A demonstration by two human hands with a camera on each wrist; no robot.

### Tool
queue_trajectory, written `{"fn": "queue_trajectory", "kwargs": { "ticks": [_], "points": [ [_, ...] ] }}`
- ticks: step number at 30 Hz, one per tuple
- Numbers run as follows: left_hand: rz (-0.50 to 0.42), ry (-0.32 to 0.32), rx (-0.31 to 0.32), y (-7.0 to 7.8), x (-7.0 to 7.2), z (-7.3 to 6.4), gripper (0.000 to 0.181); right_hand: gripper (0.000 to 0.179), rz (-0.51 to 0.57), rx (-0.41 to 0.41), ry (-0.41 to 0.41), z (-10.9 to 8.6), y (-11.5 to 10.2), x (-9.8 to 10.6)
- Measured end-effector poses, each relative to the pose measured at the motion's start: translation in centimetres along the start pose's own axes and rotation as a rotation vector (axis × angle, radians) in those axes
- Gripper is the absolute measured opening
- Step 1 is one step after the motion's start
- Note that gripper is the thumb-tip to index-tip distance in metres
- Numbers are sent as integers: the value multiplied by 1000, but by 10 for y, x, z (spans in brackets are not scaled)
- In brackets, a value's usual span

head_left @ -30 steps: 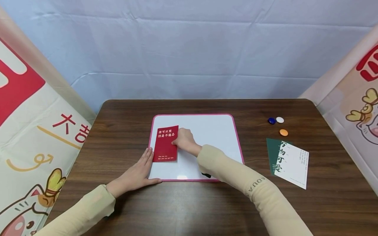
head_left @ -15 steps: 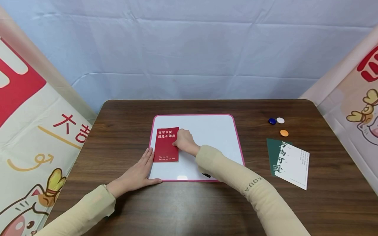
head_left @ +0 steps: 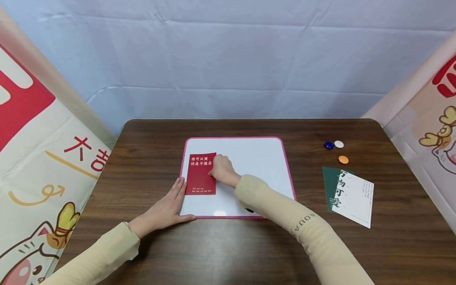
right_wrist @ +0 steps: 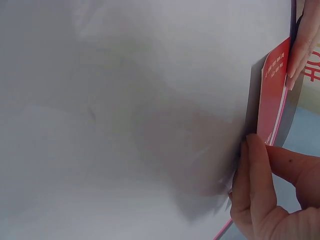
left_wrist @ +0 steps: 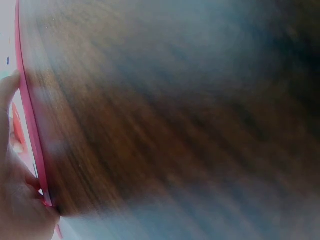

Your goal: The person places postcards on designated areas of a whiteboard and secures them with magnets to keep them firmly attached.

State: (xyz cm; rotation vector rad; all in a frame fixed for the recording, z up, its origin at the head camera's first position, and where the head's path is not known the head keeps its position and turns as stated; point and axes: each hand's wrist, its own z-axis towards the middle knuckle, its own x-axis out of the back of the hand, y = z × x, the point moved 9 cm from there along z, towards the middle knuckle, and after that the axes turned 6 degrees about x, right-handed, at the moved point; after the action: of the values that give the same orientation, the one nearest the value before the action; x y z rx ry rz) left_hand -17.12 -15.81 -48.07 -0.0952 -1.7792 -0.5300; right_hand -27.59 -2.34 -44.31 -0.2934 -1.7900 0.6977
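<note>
In the head view a red card (head_left: 201, 178) with white lettering lies over the left part of a whiteboard (head_left: 254, 166) with a pink rim. My right hand (head_left: 224, 171) pinches the card's right edge between thumb and fingers. That edge stands slightly off the board in the right wrist view, where the card (right_wrist: 272, 92) throws a shadow. My left hand (head_left: 165, 209) rests at the board's lower left corner, its straight fingers along the left rim beside the card and its thumb along the front rim. A small black thing (head_left: 250, 210) shows partly under the right sleeve.
On the right of the wooden table (head_left: 228, 253) lie a blue round piece (head_left: 329, 145), a white one (head_left: 339, 144) and an orange one (head_left: 343, 159). Nearer, a white card (head_left: 356, 200) partly covers a green card (head_left: 328, 182). Cloth hangs behind and at both sides.
The red card's right edge has shifted very slightly right and straightened, with the right hand still pinching it. The left hand has stayed in place.
</note>
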Motion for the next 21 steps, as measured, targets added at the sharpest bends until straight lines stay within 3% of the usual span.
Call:
{"fn": "queue_trajectory", "kwargs": {
  "ticks": [12, 21],
  "points": [
    [4, -2, 2, 1, 1, 0, 108, 23, -109, 58, -6, -3, -8, 1],
    [8, -5, 1, 0, 1, 0, 107, 28, -107, 58, -7, -4, -8, 1]
  ]
}}
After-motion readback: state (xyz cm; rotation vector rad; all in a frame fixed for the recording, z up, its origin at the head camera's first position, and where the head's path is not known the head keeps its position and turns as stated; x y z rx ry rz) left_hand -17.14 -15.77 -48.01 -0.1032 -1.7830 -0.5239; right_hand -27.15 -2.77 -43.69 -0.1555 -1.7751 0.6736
